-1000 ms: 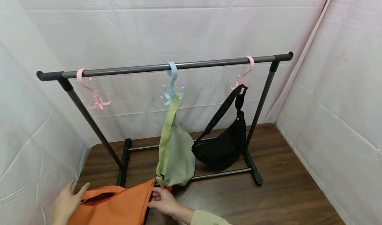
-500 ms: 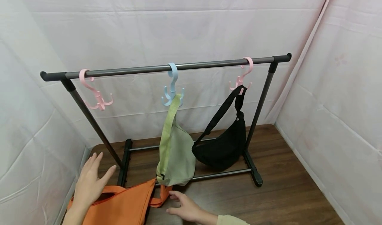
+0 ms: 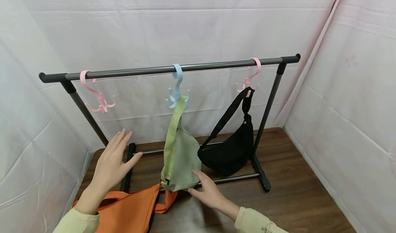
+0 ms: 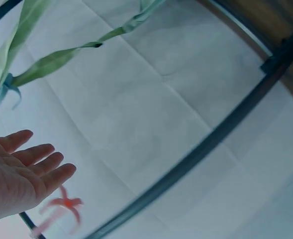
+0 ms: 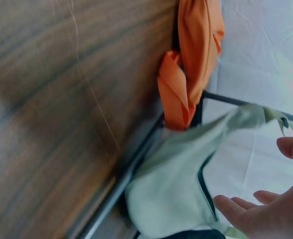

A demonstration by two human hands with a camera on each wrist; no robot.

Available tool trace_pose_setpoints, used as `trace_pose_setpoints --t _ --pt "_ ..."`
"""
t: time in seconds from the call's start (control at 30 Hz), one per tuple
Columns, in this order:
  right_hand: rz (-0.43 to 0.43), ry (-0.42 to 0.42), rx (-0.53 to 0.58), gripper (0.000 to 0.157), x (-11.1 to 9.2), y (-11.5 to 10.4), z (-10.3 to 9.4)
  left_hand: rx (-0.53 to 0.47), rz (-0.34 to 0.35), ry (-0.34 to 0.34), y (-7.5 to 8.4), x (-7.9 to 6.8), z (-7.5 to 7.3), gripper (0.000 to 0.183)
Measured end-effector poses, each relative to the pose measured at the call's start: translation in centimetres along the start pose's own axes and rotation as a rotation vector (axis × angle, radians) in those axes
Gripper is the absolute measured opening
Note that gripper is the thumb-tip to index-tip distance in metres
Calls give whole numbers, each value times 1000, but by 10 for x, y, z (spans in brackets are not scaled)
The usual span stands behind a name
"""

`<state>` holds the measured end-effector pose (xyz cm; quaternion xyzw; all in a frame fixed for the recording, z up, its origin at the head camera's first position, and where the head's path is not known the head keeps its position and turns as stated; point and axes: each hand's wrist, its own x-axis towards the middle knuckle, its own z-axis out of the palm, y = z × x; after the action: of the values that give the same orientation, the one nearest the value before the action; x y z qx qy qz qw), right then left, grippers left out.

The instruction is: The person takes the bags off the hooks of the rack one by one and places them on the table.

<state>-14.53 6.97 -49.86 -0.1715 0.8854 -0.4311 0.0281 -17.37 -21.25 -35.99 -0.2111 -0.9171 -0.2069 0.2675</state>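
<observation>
A light green shoulder bag (image 3: 185, 161) hangs by its strap from the blue four-pronged hook (image 3: 177, 88) in the middle of the rack. Close to this bag's lower right side is my right hand (image 3: 208, 193), fingers extended and holding nothing; whether a fingertip touches the fabric I cannot tell. In the right wrist view, the hand (image 5: 273, 211) overlaps the bag's edge. My left hand (image 3: 111, 164) is raised, fingers straight, in front of the rack's left post and above an orange bag (image 3: 130, 209). That bag lies on the wooden table, its strap (image 3: 165, 203) looped toward the right.
A black crescent-shaped bag (image 3: 232, 150) hangs from the right pink hook (image 3: 252, 76). The left pink hook (image 3: 100, 100) carries no bag. All hooks sit on the metal rail (image 3: 133, 72). White cloth (image 3: 207, 30) surrounds the wooden table (image 3: 297, 191).
Both hands have let go of the orange bag, which stays on the table. My left hand has risen up and right; my right hand has moved right and up toward the green bag.
</observation>
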Motion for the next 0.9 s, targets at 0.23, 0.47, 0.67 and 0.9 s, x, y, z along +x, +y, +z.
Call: trace_pose_setpoints --t 0.23,0.47,0.67,0.9 --pt "-23 33 -32 58 8 1 -9 20 164 43 16 33 -6 63" --pt "-42 59 -65 59 11 1 -16 -8 326 134 34 61 -15 75" --pt "-55 89 -74 57 13 -2 -21 -3 430 190 51 89 -28 57" --pt "-86 110 -55 57 16 -2 -28 9 475 227 73 123 -43 56"
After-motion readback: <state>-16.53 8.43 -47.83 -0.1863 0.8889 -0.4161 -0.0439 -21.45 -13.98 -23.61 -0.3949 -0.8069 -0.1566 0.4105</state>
